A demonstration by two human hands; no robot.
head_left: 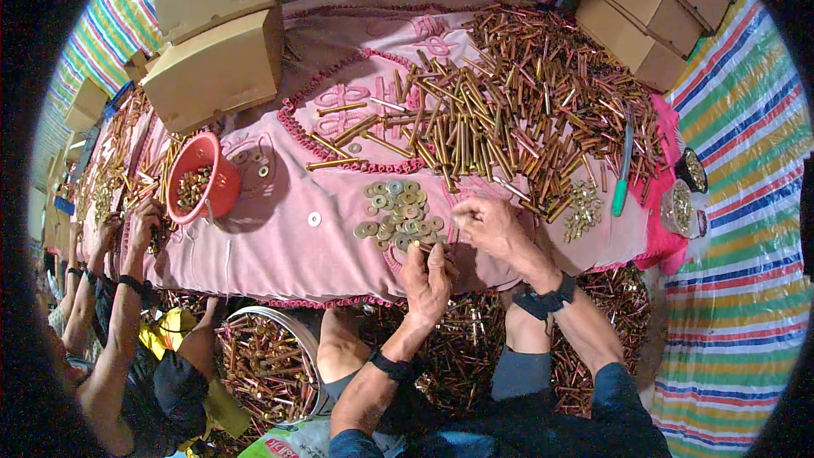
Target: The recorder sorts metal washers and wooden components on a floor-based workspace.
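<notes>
My left hand [426, 282] is closed at the near edge of the pink cloth, and what looks like the end of a bolt shows at its fingertips. Just right of it, my right hand [492, 227] is raised with curled fingers pinched together; anything in them is too small to make out. Flat metal washers [397, 209] lie in a loose pile beyond my left hand. A big heap of long brass-coloured bolts [475, 127] spreads behind both hands. Small nuts [583, 210] form a cluster to the right of my right hand.
A red basket [225, 195] of small metal parts stands left, below cardboard boxes [212, 68]. More boxes [653, 8] are back right. A green-handled tool [621, 197] lies by the bolts. A bucket [307, 335] of bolts stands below the table. Another person's hand [146, 222] works at left.
</notes>
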